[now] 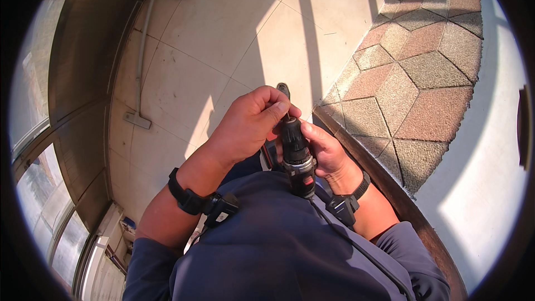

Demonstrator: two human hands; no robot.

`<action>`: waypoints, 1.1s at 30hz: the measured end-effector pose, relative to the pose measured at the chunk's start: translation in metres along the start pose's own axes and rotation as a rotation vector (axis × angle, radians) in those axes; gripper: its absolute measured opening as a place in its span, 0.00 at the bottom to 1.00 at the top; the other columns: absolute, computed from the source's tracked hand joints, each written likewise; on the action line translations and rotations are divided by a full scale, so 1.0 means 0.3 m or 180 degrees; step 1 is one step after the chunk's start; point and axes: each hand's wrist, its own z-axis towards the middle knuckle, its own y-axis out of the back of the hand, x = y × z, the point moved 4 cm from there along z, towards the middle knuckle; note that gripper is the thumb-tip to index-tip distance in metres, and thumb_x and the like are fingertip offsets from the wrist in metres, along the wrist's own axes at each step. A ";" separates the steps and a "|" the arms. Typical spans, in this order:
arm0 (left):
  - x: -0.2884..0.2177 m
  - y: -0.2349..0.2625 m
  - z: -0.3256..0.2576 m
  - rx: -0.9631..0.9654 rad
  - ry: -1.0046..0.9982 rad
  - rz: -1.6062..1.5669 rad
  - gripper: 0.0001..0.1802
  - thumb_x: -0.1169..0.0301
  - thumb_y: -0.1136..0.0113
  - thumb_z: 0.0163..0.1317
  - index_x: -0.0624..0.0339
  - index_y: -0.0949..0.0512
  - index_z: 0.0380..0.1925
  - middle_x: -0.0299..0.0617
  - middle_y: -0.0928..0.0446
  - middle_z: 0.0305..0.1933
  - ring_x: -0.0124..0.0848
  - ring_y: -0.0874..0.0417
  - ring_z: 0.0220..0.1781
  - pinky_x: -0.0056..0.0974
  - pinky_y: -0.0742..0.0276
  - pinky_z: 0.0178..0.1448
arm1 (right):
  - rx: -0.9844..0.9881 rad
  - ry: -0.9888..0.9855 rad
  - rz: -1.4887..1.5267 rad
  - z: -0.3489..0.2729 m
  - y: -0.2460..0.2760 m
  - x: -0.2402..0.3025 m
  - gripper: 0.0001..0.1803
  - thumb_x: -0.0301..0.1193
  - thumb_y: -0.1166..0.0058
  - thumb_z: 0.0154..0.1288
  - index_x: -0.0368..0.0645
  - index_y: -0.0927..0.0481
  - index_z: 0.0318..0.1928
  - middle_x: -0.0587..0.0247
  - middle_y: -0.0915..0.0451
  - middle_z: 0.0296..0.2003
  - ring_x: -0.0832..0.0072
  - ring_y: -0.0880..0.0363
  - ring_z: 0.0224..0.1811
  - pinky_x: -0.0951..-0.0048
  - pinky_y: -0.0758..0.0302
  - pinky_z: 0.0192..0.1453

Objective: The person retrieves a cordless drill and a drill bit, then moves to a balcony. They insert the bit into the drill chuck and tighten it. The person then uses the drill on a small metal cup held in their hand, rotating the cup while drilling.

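A black and grey power drill (pixel 297 150) with a red patch stands close to my body, its chuck pointing away from me. My right hand (pixel 329 153) grips it from the right side, thumb along the chuck; the fingers behind the drill are mostly hidden. At the mouth of the chuck, my left hand (pixel 259 114) is closed in a pinch on a thin bit (pixel 288 116), largely covered by the fingers. Whether the bit sits inside the chuck I cannot tell. Something red shows partly behind the drill.
A patterned mat (pixel 412 72) lies on a white surface at the right, bordered by a dark wooden edge (pixel 384 195). Sunlit floor tiles (pixel 212 39) stretch ahead. A grey vacuum hose with a floor nozzle (pixel 137 120) rests at the left beside dark-framed windows. A black cable (pixel 362 256) crosses my shirt.
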 end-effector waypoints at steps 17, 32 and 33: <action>0.012 -0.018 -0.015 0.0106 0.0055 -0.0182 0.07 0.72 0.51 0.80 0.61 0.25 0.42 0.41 0.17 0.45 0.25 0.18 0.43 0.31 0.18 0.47 | 0.0146 0.0356 -0.0615 -0.003 -0.006 0.001 0.32 0.51 0.41 0.69 0.33 0.26 0.58 0.53 0.17 0.39 0.68 0.15 0.39 0.68 0.16 0.44; 0.005 -0.002 -0.008 -0.0019 0.0055 0.0168 0.07 0.72 0.50 0.80 0.61 0.25 0.41 0.41 0.17 0.46 0.25 0.19 0.44 0.32 0.20 0.52 | 0.0196 -0.0020 0.0098 -0.010 0.007 -0.011 0.33 0.51 0.38 0.68 0.34 0.25 0.57 0.53 0.16 0.42 0.68 0.15 0.41 0.69 0.17 0.46; 0.006 -0.003 -0.009 -0.0008 0.0066 0.0136 0.07 0.72 0.50 0.80 0.62 0.25 0.41 0.40 0.17 0.46 0.25 0.19 0.45 0.32 0.20 0.52 | 0.0210 -0.0145 0.0194 -0.009 0.008 -0.016 0.33 0.51 0.38 0.68 0.34 0.26 0.58 0.53 0.17 0.42 0.68 0.15 0.41 0.70 0.17 0.46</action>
